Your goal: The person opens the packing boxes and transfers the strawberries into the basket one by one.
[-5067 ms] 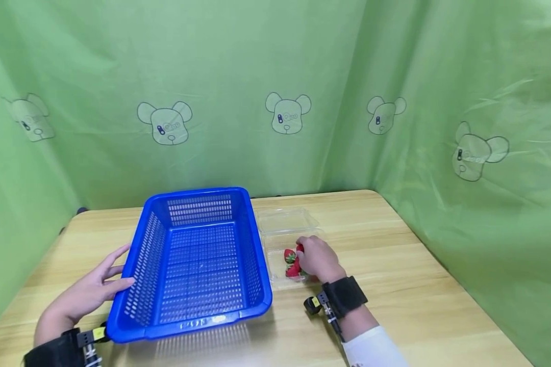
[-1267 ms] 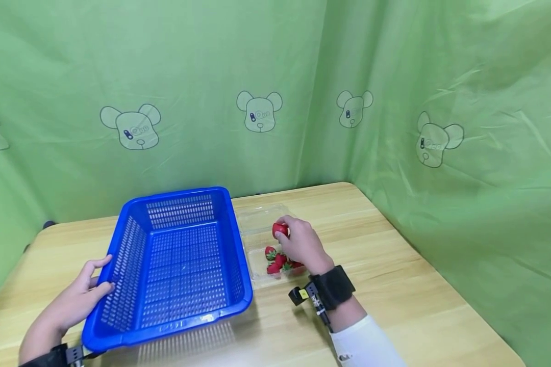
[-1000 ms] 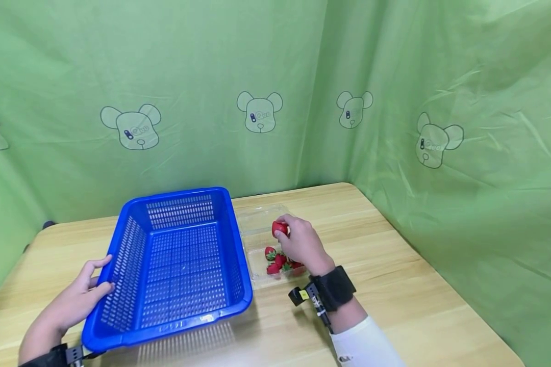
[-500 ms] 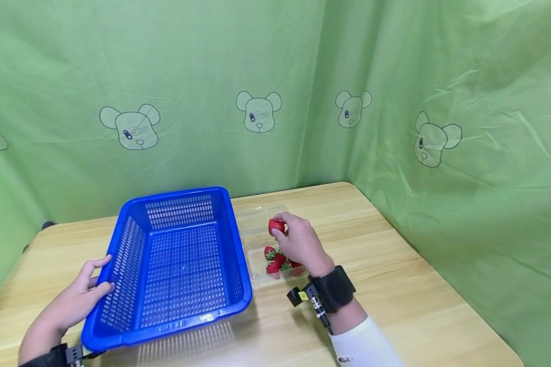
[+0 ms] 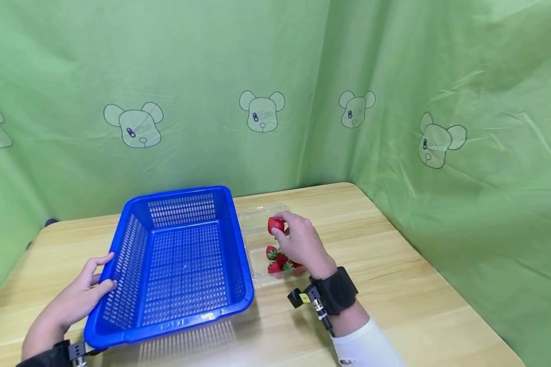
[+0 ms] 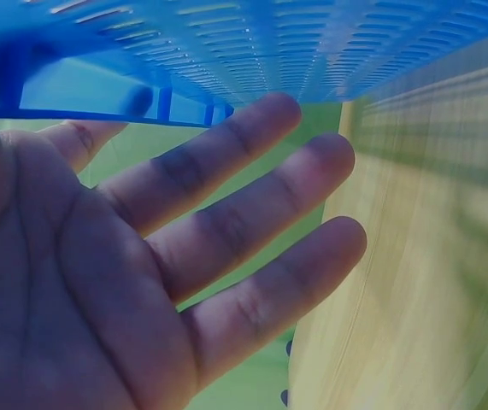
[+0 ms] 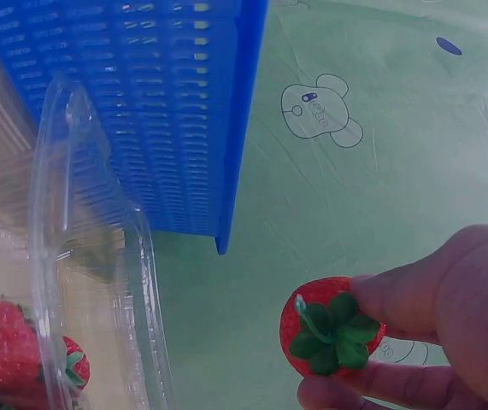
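Note:
My left hand (image 5: 80,293) holds the left rim of a blue slotted plastic basket (image 5: 245,300), its thumb over the edge. Below that rim, in the left wrist view, three fingers (image 6: 252,205) stretch out under the basket's slotted wall. Between thumb and fingertips my right hand (image 5: 303,242) pinches a red strawberry (image 5: 274,226), raised above a clear plastic clamshell box (image 5: 257,255). Its green leafy cap (image 7: 333,333) faces the right wrist camera. Several more strawberries (image 5: 281,261) lie in the box, partly hidden by the right hand.
The basket holds nothing and stands left of the clamshell box, close to it. The box's lid (image 5: 261,216) lies folded back toward the far edge of the wooden table (image 5: 395,300). Green curtains (image 5: 202,102) with bear-head outlines hang behind and at both sides.
About five seconds ago my right hand was down among the strawberries in the box; now it has one lifted out. Over the last second it shifts slightly up and left. The left hand keeps its hold.

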Demonstrator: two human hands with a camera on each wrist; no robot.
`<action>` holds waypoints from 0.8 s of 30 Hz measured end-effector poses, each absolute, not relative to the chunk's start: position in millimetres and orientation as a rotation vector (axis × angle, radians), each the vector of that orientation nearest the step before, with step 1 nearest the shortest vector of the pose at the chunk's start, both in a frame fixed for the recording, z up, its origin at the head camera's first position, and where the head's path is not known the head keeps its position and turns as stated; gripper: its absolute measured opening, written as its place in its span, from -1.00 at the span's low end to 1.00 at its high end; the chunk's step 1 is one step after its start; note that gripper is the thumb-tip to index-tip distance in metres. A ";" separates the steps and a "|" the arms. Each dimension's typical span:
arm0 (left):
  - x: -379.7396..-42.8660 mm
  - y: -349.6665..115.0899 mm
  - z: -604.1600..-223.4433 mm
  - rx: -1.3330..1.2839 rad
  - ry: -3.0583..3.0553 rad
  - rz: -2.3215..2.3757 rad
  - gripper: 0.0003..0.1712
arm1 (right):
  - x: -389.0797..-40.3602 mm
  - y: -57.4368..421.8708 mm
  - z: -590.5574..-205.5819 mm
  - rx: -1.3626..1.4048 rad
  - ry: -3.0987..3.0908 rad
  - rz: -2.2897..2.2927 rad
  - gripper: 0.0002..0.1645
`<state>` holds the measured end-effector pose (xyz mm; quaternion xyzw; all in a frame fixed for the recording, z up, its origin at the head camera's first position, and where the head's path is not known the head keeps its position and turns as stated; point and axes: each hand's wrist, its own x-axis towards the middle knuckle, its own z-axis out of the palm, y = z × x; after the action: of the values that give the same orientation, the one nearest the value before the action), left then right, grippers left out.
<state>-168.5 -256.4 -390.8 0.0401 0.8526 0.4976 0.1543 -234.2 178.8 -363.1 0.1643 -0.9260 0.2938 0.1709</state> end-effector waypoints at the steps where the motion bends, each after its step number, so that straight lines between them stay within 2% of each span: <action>1: -168.3 -256.4 -390.1 0.122 2.454 1.414 -0.29 | -233.7 178.2 -362.5 0.469 -2.629 0.836 -0.71; 24: -166.0 -246.6 -384.7 0.158 2.526 1.349 -0.30 | -223.3 157.1 -350.9 0.511 -2.625 0.873 -0.69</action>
<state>-166.0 -246.6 -384.7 0.0547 0.8725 0.4660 0.1365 -223.3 157.1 -350.9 0.1793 -0.9205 0.3061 0.1637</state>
